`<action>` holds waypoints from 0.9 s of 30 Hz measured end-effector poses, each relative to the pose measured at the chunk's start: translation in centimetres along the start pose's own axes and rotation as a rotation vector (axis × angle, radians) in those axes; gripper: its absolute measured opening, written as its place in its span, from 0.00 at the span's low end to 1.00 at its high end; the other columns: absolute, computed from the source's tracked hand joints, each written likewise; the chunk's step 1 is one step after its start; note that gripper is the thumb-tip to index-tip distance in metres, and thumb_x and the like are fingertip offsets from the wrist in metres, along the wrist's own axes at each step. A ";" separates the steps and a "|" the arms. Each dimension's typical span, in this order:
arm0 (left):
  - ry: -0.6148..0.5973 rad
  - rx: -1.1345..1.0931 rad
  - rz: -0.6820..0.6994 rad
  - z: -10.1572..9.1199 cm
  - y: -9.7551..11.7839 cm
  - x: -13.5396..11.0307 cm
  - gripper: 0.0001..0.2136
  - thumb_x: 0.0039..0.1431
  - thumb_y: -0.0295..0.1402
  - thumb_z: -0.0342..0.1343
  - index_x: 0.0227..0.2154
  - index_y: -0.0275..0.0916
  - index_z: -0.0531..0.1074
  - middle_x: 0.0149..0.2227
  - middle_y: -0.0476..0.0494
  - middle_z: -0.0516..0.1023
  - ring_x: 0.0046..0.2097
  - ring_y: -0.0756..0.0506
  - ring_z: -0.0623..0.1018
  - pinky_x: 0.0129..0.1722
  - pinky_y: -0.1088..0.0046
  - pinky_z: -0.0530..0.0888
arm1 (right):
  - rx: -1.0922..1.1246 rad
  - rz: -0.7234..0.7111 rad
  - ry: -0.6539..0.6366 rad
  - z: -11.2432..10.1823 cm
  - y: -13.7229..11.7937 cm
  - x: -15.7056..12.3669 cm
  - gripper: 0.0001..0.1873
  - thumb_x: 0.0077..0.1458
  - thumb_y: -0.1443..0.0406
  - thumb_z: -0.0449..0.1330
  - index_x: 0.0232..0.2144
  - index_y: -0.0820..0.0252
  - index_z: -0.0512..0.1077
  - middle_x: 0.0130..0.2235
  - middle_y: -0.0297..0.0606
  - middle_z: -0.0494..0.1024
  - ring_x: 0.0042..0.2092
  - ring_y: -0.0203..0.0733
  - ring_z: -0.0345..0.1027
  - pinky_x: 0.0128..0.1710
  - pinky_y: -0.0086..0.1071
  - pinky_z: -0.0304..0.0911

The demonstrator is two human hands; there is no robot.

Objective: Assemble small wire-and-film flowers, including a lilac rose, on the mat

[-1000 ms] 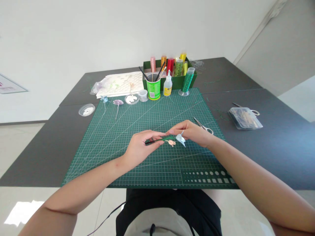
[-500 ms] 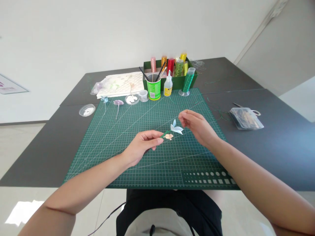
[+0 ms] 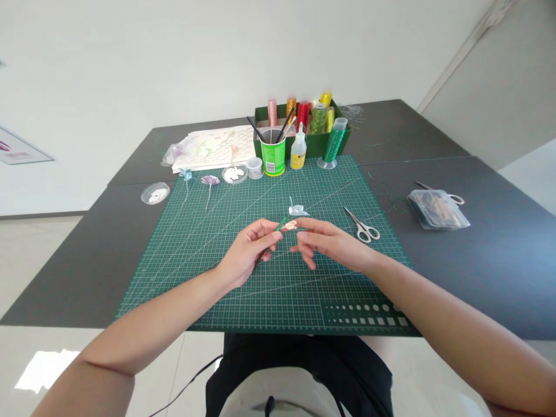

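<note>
My left hand pinches a thin green stem that carries a small pink petal and a pale blue flower head at its tip, held a little above the green cutting mat. Just right of the stem is my right hand, its fingers loosely curled with the fingertips next to the pink petal. I cannot make out anything held in the right hand.
Small scissors lie on the mat right of my hands. At the mat's far edge stand a green cup of brushes, a glue bottle and a green box of glitter tubes. Finished flowers, small dishes and a plastic case lie around.
My right hand let go of the blue flower head and came down beside the stem. The left hand tilted the stem so the flower points away from me.
</note>
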State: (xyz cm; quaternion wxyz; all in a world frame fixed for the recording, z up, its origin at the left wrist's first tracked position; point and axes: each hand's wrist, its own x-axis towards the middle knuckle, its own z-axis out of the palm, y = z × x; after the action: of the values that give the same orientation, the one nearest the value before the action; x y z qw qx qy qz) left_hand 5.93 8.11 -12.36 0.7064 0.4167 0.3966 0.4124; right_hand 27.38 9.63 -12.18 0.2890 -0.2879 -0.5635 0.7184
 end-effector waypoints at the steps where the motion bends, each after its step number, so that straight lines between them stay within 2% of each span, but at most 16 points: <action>1: 0.024 0.003 0.009 -0.1 0.0 0.1 0.13 0.53 0.38 0.72 0.35 0.38 0.75 0.24 0.55 0.70 0.25 0.56 0.67 0.20 0.84 0.61 | -0.026 0.025 0.018 -0.1 -0.1 -0.1 0.16 0.66 0.57 0.58 0.51 0.59 0.71 0.18 0.19 0.61 0.19 0.31 0.57 0.31 0.32 0.67; 3: 0.064 0.012 0.017 -0.2 -0.1 0.2 0.14 0.52 0.38 0.72 0.35 0.38 0.75 0.23 0.55 0.70 0.24 0.56 0.66 0.19 0.85 0.61 | -0.115 0.060 0.060 -0.4 -0.3 -0.3 0.15 0.66 0.56 0.58 0.48 0.58 0.71 0.17 0.17 0.52 0.17 0.30 0.44 0.21 0.27 0.54; 5: 0.092 0.029 0.015 -0.2 -0.1 0.3 0.15 0.51 0.38 0.73 0.35 0.37 0.76 0.23 0.55 0.70 0.24 0.55 0.66 0.19 0.84 0.61 | -0.261 0.064 0.108 -0.6 -0.5 -0.3 0.14 0.65 0.55 0.57 0.44 0.59 0.72 0.18 0.19 0.51 0.19 0.30 0.41 0.18 0.27 0.42; 6: 0.102 0.041 0.016 -0.3 -0.1 0.4 0.15 0.50 0.38 0.73 0.35 0.37 0.76 0.23 0.55 0.70 0.24 0.55 0.66 0.19 0.84 0.61 | -0.344 0.051 0.132 -0.6 -0.5 -0.3 0.13 0.66 0.56 0.57 0.42 0.59 0.73 0.19 0.20 0.52 0.20 0.31 0.42 0.19 0.28 0.40; 9: 0.129 0.083 0.034 -0.3 0.0 0.4 0.16 0.50 0.40 0.73 0.36 0.37 0.76 0.22 0.55 0.70 0.24 0.55 0.67 0.19 0.83 0.63 | -0.580 -0.028 0.182 -0.4 -0.5 -0.3 0.14 0.66 0.58 0.56 0.39 0.61 0.76 0.21 0.25 0.59 0.21 0.31 0.45 0.21 0.30 0.41; 13: 0.159 0.155 0.047 -0.4 0.0 0.4 0.17 0.49 0.40 0.73 0.37 0.37 0.77 0.25 0.53 0.73 0.25 0.54 0.70 0.19 0.82 0.65 | -0.767 -0.105 0.157 -0.1 -0.3 -0.5 0.16 0.65 0.59 0.56 0.39 0.61 0.82 0.22 0.29 0.68 0.23 0.32 0.50 0.24 0.30 0.46; 18: 0.100 0.328 0.009 -0.6 -0.2 0.5 0.14 0.52 0.39 0.69 0.39 0.37 0.77 0.28 0.51 0.76 0.26 0.53 0.73 0.20 0.80 0.65 | -0.835 -0.178 0.079 -0.1 -0.8 -1.2 0.16 0.66 0.60 0.58 0.40 0.62 0.84 0.22 0.31 0.74 0.23 0.31 0.53 0.24 0.29 0.48; 22: 0.007 0.548 -0.004 -0.9 -0.7 0.3 0.12 0.55 0.36 0.66 0.41 0.38 0.77 0.29 0.51 0.78 0.26 0.52 0.73 0.27 0.76 0.70 | -0.828 -0.281 -0.028 0.0 -1.4 -1.6 0.15 0.66 0.61 0.59 0.40 0.62 0.85 0.27 0.36 0.81 0.23 0.31 0.57 0.25 0.29 0.52; 24: -0.037 0.636 0.007 -0.8 -0.9 0.1 0.09 0.57 0.36 0.64 0.39 0.38 0.77 0.30 0.50 0.78 0.28 0.52 0.74 0.29 0.75 0.71 | -0.790 -0.296 -0.042 0.1 -1.6 -1.8 0.14 0.65 0.62 0.60 0.40 0.63 0.85 0.29 0.37 0.83 0.23 0.31 0.58 0.24 0.29 0.52; 27: -0.130 0.739 0.018 -0.5 -0.9 -0.5 0.05 0.59 0.34 0.62 0.33 0.38 0.78 0.30 0.50 0.79 0.28 0.52 0.72 0.28 0.77 0.68 | -0.728 -0.257 0.008 0.2 -1.8 -1.8 0.16 0.65 0.60 0.60 0.41 0.64 0.85 0.28 0.37 0.82 0.23 0.31 0.58 0.22 0.29 0.50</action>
State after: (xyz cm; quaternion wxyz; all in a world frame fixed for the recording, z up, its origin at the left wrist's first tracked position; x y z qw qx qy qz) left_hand 5.51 7.51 -13.22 0.5286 0.6722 0.4693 0.2202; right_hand 28.61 8.53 -10.19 0.2577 -0.3013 -0.8121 0.4281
